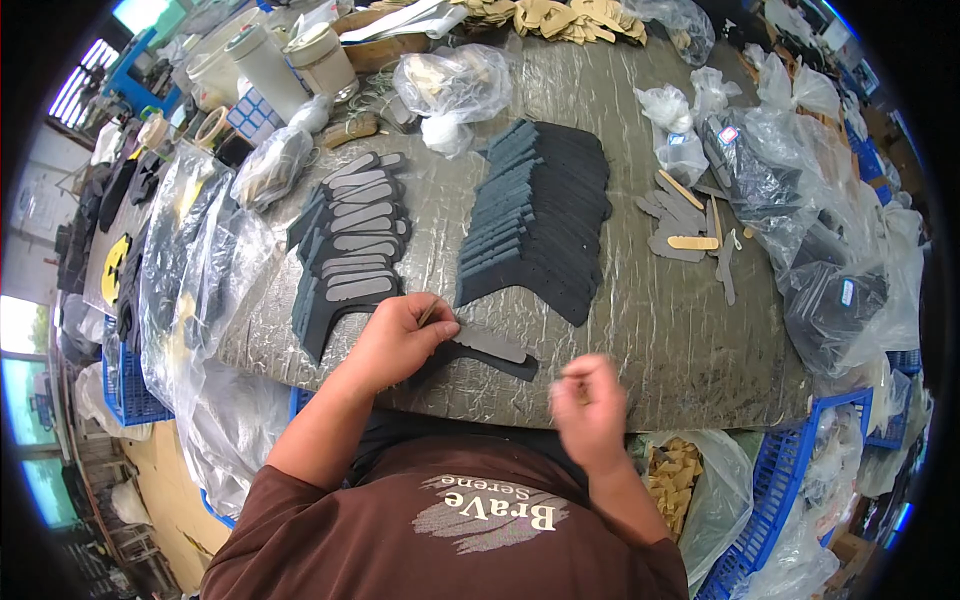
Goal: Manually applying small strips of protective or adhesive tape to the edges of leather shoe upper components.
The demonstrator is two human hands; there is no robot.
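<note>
My left hand (pixel 400 335) presses down on a black foam piece (pixel 500 362) with a grey strip stuck on top, near the table's front edge. A thin tan strip shows between its fingers. My right hand (pixel 590 405) is blurred, lifted just past the table edge to the right of the piece, fingers curled; whether it holds anything is unclear. Left of my left hand lies a fanned row of finished black pieces with grey strips (pixel 350 250). In the middle sits a fanned stack of plain dark foam pieces (pixel 535 220).
Loose grey and tan strips (pixel 685 230) lie to the right. Clear plastic bags of parts crowd the right edge (pixel 800 220) and left edge (pixel 200 260). Containers and tape rolls (pixel 290 60) stand at the back left. Blue crates (pixel 790 480) sit below the table.
</note>
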